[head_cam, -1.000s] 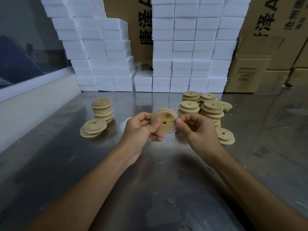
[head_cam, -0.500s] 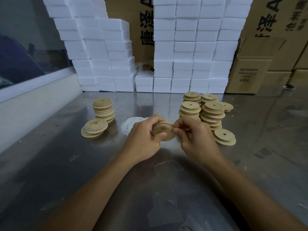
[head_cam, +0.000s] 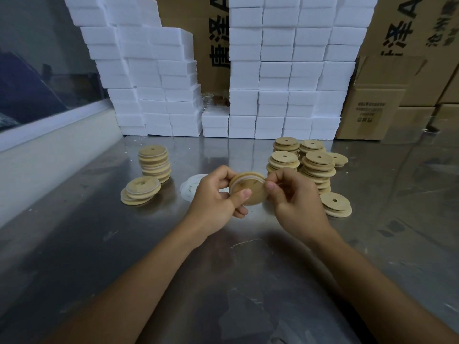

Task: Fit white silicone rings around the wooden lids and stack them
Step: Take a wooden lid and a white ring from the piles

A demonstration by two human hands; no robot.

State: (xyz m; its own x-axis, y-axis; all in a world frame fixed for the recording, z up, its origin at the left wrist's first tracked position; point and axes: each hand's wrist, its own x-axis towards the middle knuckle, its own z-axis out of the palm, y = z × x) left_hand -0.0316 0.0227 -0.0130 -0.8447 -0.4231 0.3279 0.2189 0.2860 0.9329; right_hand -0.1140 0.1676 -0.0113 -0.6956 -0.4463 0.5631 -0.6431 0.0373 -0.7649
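A round wooden lid (head_cam: 248, 188) is held above the steel table between both hands. My left hand (head_cam: 216, 198) grips its left edge, thumb pressed on the face. My right hand (head_cam: 295, 198) pinches its right edge where a white silicone ring (head_cam: 247, 179) sits around the rim. Loose white rings (head_cam: 191, 187) lie on the table just left of my left hand. A stack of ringed lids (head_cam: 155, 162) and a low pile of ringed lids (head_cam: 140, 191) stand at the left. Stacks of bare lids (head_cam: 315, 162) stand at the right.
The steel table (head_cam: 223, 269) stretches toward me. White foam boxes (head_cam: 285, 70) are piled along the back, with cardboard cartons (head_cam: 370, 110) at the back right. A white ledge (head_cam: 49, 155) runs along the left edge. Two bare lids (head_cam: 335, 207) lie by my right hand.
The lid was first held up facing me, then lowered and tilted flat; now it is raised slightly and angled, with both hands working the ring around its rim.
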